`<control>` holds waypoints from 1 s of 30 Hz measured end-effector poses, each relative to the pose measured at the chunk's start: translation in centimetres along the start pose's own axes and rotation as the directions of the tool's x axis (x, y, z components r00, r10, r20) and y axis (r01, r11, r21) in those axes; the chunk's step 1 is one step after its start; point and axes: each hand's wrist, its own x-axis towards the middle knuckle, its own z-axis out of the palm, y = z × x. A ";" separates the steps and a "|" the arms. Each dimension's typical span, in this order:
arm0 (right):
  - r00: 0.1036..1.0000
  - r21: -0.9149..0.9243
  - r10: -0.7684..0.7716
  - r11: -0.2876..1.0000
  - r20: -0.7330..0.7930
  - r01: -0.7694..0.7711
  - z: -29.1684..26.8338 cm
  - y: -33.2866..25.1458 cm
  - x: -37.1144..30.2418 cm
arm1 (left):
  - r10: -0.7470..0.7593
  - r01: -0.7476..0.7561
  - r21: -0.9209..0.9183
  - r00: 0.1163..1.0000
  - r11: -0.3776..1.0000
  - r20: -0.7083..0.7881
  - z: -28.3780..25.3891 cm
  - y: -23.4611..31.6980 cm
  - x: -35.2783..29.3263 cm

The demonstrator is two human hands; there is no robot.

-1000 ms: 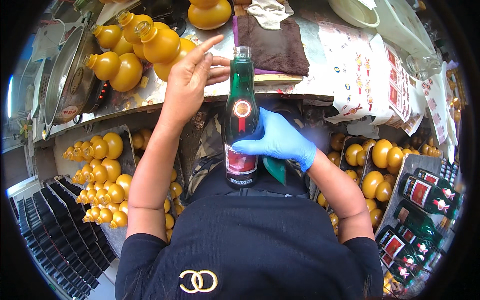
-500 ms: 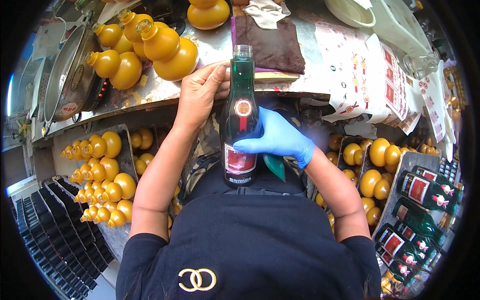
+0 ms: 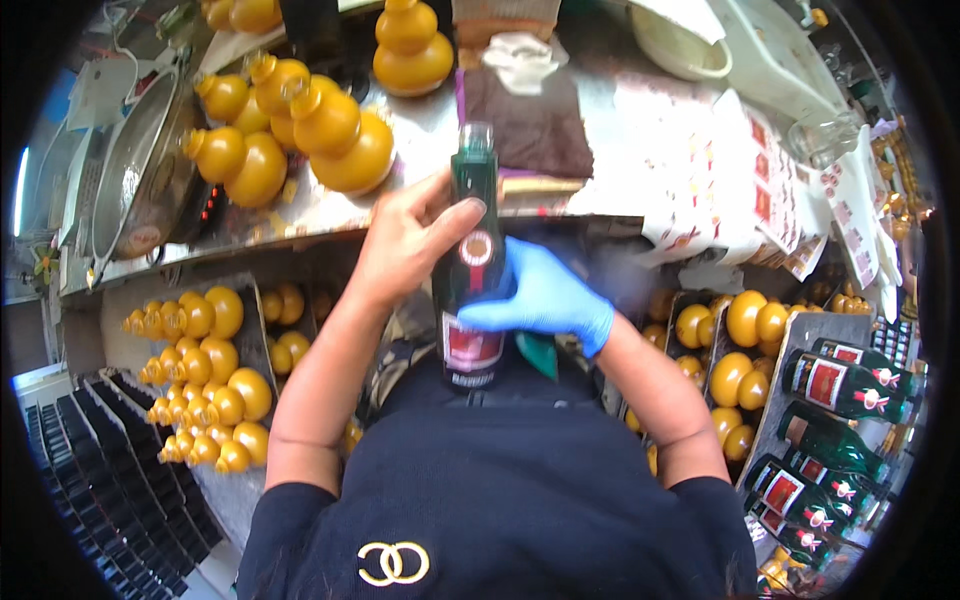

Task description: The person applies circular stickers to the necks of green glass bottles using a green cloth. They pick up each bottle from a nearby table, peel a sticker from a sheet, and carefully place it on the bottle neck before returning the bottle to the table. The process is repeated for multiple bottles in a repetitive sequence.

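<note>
**Green bottle held upright between both hands**

The bottle (image 3: 472, 262) stands upright in front of the person's chest, its base low against the dark shirt and its neck reaching up toward the edge of the metal table (image 3: 420, 150). It carries a red label low on the body and a round red seal near the shoulder.

The left hand (image 3: 405, 240), bare, is curled around the upper body, fingers pressing across the glass just below the neck; that high grip seems meant to keep the tall bottle from tipping. The right hand (image 3: 545, 298), in a blue glove, is wrapped around the middle from the other side, bracing it at label height.

On the table beyond stand yellow gourd bottles (image 3: 335, 135), a brown cloth (image 3: 530, 125) and sheets of labels (image 3: 720, 160). Below, trays hold more gourds (image 3: 205, 385) at the left, and green bottles (image 3: 840, 385) lie at the right, all within easy reach.
</note>
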 end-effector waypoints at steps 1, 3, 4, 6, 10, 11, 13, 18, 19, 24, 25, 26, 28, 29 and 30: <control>1.000 0.008 -0.020 1.000 -0.009 0.020 0.1 -0.2 -0.2 | 0.103 -0.099 0.104 0.994 0.990 -0.035 -0.4 -0.8 0.2; 0.999 0.027 -0.002 1.000 0.046 0.000 -0.4 -1.6 -0.2 | -0.044 0.007 -0.205 0.984 0.979 -0.175 -0.4 -1.8 0.7; 0.998 0.038 -0.020 0.999 0.054 0.018 -1.1 -2.7 -0.1 | -0.040 -0.017 -0.239 0.972 0.971 -0.233 -0.8 -1.7 1.4; 0.997 0.059 -0.064 0.996 0.031 0.062 -2.0 -4.6 -0.2 | -0.024 -0.095 -0.318 0.936 0.943 -0.351 -0.9 -1.1 2.2; 0.979 0.023 -0.183 0.982 -0.093 0.186 -6.1 -8.7 1.7 | 0.022 -0.139 -0.202 0.869 0.969 -0.494 -1.1 -1.0 2.4; 0.981 -0.024 -0.173 0.985 -0.083 0.172 -7.3 -10.3 2.6 | 0.041 -0.167 -0.197 0.852 0.966 -0.521 -1.4 -1.8 2.4; 0.980 -0.064 -0.169 0.984 -0.104 0.163 -10.3 -11.2 5.2 | 0.057 -0.198 -0.265 0.886 0.944 -0.459 -1.7 -2.7 2.8; 0.995 -0.021 0.003 1.000 -0.099 -0.005 -15.0 -9.5 11.1 | 0.199 -0.228 -0.029 0.902 0.973 -0.384 0.0 -1.4 5.3; 0.996 0.054 0.032 0.998 -0.082 -0.028 -15.3 -9.2 11.4 | 0.214 -0.236 -0.019 0.908 0.971 -0.362 0.2 -1.3 5.8; 0.948 -0.182 -0.019 0.982 -0.318 -0.042 -13.6 -10.4 10.0 | 0.237 -0.256 0.002 0.891 0.967 -0.388 0.5 -1.4 7.2; 0.914 -0.287 -0.048 0.955 -0.402 -0.076 -13.7 -10.7 9.8 | 0.241 -0.255 0.018 0.886 0.967 -0.395 0.6 -1.6 7.2; 0.854 -0.371 -0.150 0.927 -0.497 -0.053 -14.4 -9.8 10.1 | 0.275 -0.276 0.051 0.887 0.960 -0.371 0.2 -1.9 7.3; 0.765 -0.410 -0.401 0.891 -0.504 0.196 -15.3 -8.9 9.6 | 0.299 -0.321 0.014 0.866 0.947 -0.402 0.0 -2.7 7.1; 0.720 -0.437 -0.511 0.843 -0.470 0.313 -15.3 -9.2 9.6 | 0.308 -0.341 -0.003 0.853 0.940 -0.422 0.0 -3.1 7.0; 0.718 -0.577 -0.595 0.747 -0.361 0.330 -15.6 -9.5 9.9 | 0.286 -0.325 -0.018 0.855 0.946 -0.432 0.5 -3.4 7.0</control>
